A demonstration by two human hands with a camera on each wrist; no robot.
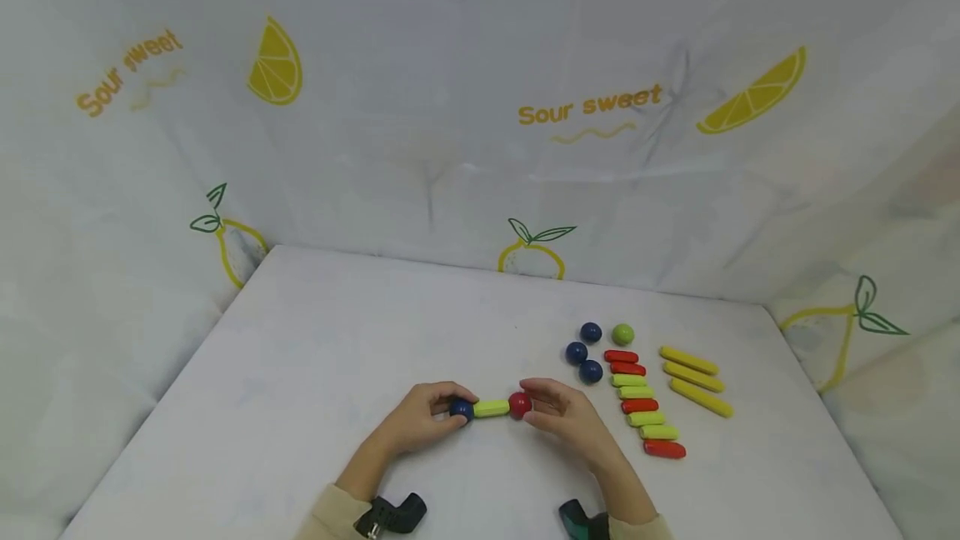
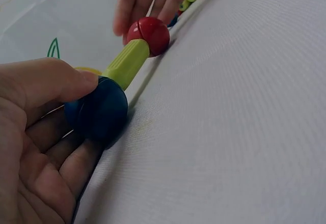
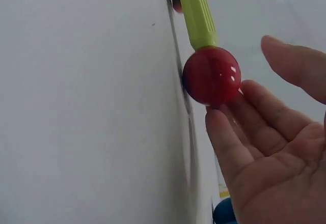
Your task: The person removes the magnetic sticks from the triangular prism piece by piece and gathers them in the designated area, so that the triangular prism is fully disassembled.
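Observation:
A short lime-green rod (image 1: 492, 408) joins a blue ball (image 1: 462, 410) at its left end to a red ball (image 1: 520, 405) at its right end. My left hand (image 1: 429, 417) holds the blue ball, thumb on one side and fingers curled round the other, as the left wrist view shows. Beside the red ball is my right hand (image 1: 568, 417). In the right wrist view its fingertips (image 3: 216, 119) lie right at the red ball's surface, while the thumb (image 3: 293, 63) stands away from it.
Right of my hands lie several loose blue balls (image 1: 590, 371) and a green ball (image 1: 623, 334). Short red and lime rods (image 1: 637, 405) form a column next to them, with long yellow rods (image 1: 701, 397) farther right. A printed white cloth (image 1: 420, 148) hangs behind the table (image 1: 300, 340).

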